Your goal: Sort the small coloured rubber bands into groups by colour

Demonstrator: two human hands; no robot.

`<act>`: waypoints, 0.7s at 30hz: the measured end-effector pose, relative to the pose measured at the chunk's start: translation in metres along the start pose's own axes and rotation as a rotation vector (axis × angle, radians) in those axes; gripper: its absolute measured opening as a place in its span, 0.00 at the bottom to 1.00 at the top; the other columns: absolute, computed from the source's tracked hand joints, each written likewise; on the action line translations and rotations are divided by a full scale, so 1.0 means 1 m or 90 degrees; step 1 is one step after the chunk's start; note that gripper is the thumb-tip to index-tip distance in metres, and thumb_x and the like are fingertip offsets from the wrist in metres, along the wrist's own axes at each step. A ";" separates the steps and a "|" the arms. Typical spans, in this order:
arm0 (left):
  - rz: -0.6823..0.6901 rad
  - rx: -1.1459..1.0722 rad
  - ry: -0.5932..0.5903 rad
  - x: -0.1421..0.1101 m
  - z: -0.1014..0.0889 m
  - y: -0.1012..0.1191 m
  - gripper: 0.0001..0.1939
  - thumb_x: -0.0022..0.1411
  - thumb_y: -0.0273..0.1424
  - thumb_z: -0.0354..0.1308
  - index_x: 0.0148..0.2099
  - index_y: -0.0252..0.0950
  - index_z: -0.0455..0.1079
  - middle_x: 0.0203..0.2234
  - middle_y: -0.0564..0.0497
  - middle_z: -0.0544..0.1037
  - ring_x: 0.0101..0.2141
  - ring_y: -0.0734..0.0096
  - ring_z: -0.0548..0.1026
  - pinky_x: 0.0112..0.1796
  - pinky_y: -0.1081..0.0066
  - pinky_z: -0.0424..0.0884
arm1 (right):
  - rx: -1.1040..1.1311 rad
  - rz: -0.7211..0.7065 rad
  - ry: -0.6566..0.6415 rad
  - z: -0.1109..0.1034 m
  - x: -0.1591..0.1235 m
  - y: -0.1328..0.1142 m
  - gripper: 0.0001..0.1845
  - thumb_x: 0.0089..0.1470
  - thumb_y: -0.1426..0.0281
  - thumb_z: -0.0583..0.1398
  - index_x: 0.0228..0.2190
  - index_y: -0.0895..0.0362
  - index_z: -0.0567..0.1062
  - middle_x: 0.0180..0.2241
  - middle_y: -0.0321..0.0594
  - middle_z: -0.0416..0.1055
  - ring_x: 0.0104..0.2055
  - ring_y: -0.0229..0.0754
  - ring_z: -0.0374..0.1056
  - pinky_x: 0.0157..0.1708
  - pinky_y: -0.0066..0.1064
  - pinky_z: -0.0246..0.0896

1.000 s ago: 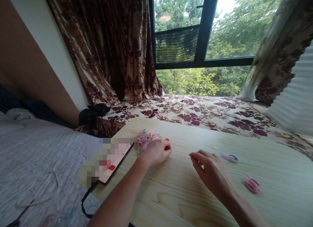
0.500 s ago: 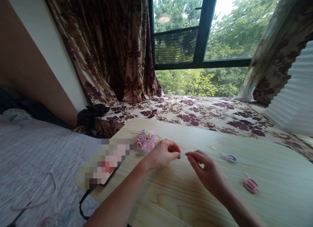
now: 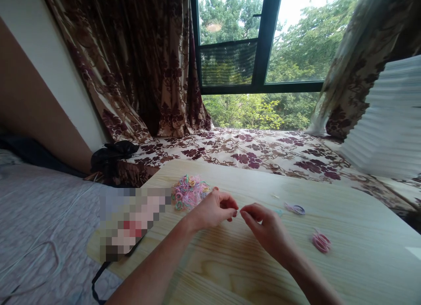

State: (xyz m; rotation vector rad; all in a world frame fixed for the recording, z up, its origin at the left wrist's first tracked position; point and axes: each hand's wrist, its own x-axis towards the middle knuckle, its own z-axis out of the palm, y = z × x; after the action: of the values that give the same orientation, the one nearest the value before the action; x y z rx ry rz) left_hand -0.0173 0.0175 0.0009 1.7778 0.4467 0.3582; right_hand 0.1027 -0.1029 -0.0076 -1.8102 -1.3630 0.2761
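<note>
Above the middle of the wooden tabletop (image 3: 226, 265), my left hand (image 3: 212, 210) and my right hand (image 3: 268, 226) face each other, fingertips a small gap apart. Both are closed in a pinch; whatever lies between the fingers is too small to make out. Just behind my left hand sits a heap of small multicoloured elastic hair ties (image 3: 189, 192), partly hidden by it. Beyond my right hand lie a purple bunch of hair ties (image 3: 298, 209), a bit of turquoise elastic (image 3: 279, 212) and a small pale yellow one (image 3: 275, 196). Farther right is a pink bunch (image 3: 321, 242).
A blurred-out flat item (image 3: 138, 224) with a black strap (image 3: 95, 281) rests at the table's left edge. To the left is a bed (image 3: 49, 208) with white cables. Behind the table run a floral-covered ledge (image 3: 226, 147), curtains (image 3: 171, 77) and a window.
My hands have drawn closer together, narrowing the gap between the fingertips. The whole view has shifted slightly, so the table items appear farther left.
</note>
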 end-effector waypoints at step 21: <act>-0.025 -0.024 0.023 0.002 0.000 -0.004 0.07 0.47 0.26 0.58 0.31 0.29 0.70 0.21 0.52 0.73 0.22 0.78 0.70 0.26 0.76 0.68 | -0.051 0.113 0.022 -0.037 0.010 0.016 0.18 0.46 0.59 0.54 0.22 0.57 0.78 0.18 0.37 0.72 0.21 0.39 0.66 0.21 0.28 0.57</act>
State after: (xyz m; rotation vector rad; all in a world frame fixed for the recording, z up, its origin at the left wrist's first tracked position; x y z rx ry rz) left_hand -0.0163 0.0197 -0.0031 1.7266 0.4970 0.3690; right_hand 0.1396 -0.1131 0.0069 -1.9974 -1.2063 0.2857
